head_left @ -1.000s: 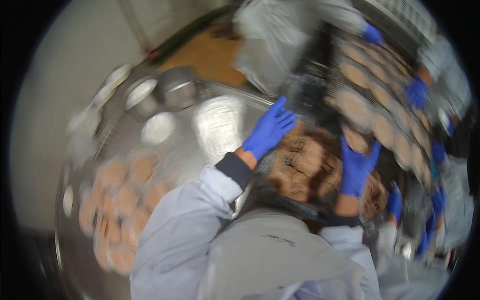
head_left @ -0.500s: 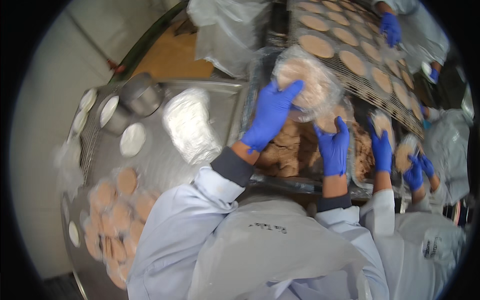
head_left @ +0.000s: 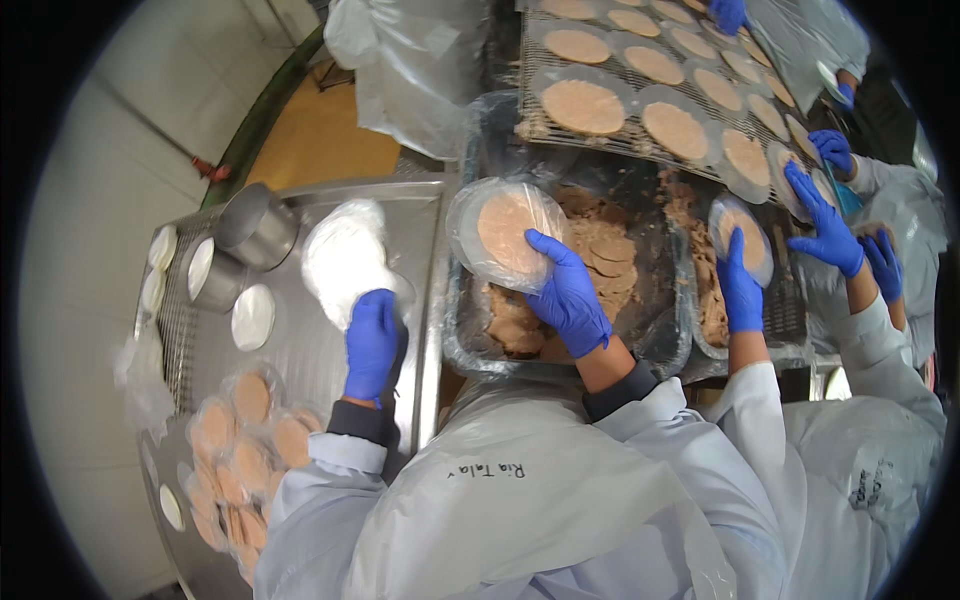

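Note:
My right hand (head_left: 572, 300), in a blue glove, grips a round flat meat patty (head_left: 508, 232) lying on a clear round plastic sheet. It holds the patty at its right edge with the thumb on top, above a tub (head_left: 456, 330) of ground meat (head_left: 605, 260). To the left, my left hand (head_left: 371, 342), also in a blue glove, has its fingers pressed together on the near edge of a shiny stack of plastic sheets (head_left: 345, 250). Its fingertips are partly hidden, so how many sheets they pinch does not show.
A metal tray (head_left: 310, 330) bears the sheet stack, metal cups (head_left: 256, 226) and white discs (head_left: 253, 317). Several patties (head_left: 250, 460) lie piled near left. A wire rack (head_left: 650, 150) of patties spans the far right. Co-workers' gloved hands (head_left: 740, 290) handle patties on the right.
My left hand has moved from a patty over the tub to the sheet stack. My right hand has moved left and now holds a patty. The view has shifted.

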Demonstrator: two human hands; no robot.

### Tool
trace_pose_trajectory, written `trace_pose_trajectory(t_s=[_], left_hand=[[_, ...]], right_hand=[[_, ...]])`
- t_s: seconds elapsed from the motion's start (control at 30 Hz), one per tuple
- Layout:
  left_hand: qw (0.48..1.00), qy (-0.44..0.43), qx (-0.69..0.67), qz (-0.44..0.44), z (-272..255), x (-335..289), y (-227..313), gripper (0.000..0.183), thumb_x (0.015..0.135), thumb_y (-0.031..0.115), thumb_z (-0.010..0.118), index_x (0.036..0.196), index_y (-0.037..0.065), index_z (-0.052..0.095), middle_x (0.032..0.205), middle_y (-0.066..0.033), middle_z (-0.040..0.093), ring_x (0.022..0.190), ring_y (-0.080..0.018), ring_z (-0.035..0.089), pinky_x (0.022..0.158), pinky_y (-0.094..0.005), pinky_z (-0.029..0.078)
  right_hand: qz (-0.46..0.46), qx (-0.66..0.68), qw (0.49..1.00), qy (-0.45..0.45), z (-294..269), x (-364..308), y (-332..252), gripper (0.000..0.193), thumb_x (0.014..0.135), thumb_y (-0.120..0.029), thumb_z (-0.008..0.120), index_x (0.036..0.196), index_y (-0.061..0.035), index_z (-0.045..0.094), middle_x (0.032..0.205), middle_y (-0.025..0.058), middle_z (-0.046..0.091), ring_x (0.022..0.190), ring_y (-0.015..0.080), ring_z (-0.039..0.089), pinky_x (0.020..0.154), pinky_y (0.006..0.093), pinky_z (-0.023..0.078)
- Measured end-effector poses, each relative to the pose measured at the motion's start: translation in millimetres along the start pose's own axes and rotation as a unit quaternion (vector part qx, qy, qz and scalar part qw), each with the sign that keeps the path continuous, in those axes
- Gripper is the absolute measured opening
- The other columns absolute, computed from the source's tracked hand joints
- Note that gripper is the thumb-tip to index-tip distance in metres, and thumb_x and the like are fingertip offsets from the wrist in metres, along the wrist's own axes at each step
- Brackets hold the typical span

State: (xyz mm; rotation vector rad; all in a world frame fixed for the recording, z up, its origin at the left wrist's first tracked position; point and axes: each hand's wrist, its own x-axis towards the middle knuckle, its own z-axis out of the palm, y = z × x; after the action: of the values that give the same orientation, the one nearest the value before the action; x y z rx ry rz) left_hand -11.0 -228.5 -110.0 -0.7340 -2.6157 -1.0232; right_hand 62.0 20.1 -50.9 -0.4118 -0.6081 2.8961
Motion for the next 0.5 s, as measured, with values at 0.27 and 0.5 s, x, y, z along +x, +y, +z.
trace_pose_trajectory(t_s=[0.27,0.5], left_hand=[[0.955,-0.058,-0.289,0.041,64,115,127,0.026,0.080,0.010,0.060,0.104,-0.001,0.055,0.100,-0.0099,0.058,0.094,-0.0172,0.054,0.081,-0.0282,0.043],[0.893,-0.097,-0.421,0.129,112,139,207,0.055,0.071,0.010,0.069,0.118,0.001,0.042,0.116,-0.0117,0.051,0.105,-0.0229,0.052,0.085,-0.0307,0.044]], right_hand=[[-0.228,0.054,0.971,0.038,-56,-7,-94,0.038,0.092,-0.023,0.031,0.126,-0.0070,0.037,0.127,0.0134,0.042,0.115,0.0293,0.043,0.095,0.0424,0.038],[-0.349,-0.157,0.924,0.014,-68,14,-147,0.041,0.089,-0.020,0.035,0.127,-0.0050,0.035,0.130,0.0095,0.041,0.119,0.0277,0.039,0.100,0.0406,0.032]])
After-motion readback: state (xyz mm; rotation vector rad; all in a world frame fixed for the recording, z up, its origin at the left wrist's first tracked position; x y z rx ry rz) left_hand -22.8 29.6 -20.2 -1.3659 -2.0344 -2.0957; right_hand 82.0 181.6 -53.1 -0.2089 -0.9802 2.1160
